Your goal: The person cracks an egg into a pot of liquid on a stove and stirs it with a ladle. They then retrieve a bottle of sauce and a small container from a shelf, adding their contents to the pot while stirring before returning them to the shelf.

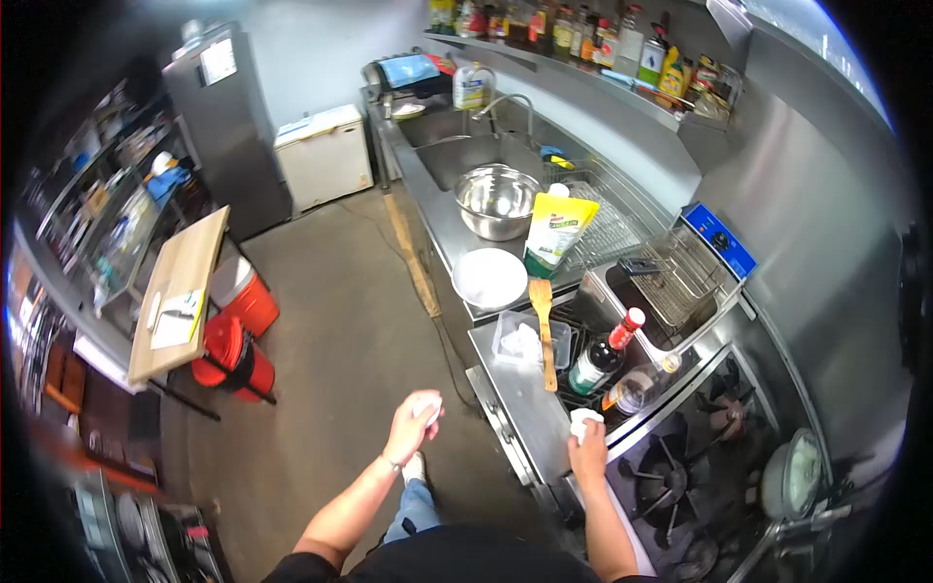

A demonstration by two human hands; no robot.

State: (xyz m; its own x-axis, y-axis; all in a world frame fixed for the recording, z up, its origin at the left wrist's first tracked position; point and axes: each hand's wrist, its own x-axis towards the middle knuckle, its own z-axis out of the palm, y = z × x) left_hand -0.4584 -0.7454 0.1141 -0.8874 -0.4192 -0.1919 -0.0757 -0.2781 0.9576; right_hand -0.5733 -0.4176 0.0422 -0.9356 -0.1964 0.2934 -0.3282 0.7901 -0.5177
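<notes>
My left hand (413, 432) is closed around a small white object (426, 412) above the floor, left of the counter; its kind is hard to make out. At the counter's front, my right hand (589, 452) grips a crumpled white cloth or paper (584, 423). Just beyond it stand a dark bottle with a red cap (601, 361) and a clear bottle with an orange label (637, 389). A wooden spatula (544, 330) lies across the edge of a clear plastic container (507, 342), which has something white inside.
Farther along the counter are a white bowl (490, 279), a steel mixing bowl (498, 202), a yellow-green pouch (560, 231) and a sink (466, 160). A fryer (671, 291) and stove burners (666, 476) lie right. A wooden table (175, 282) and red bins (233, 360) stand left.
</notes>
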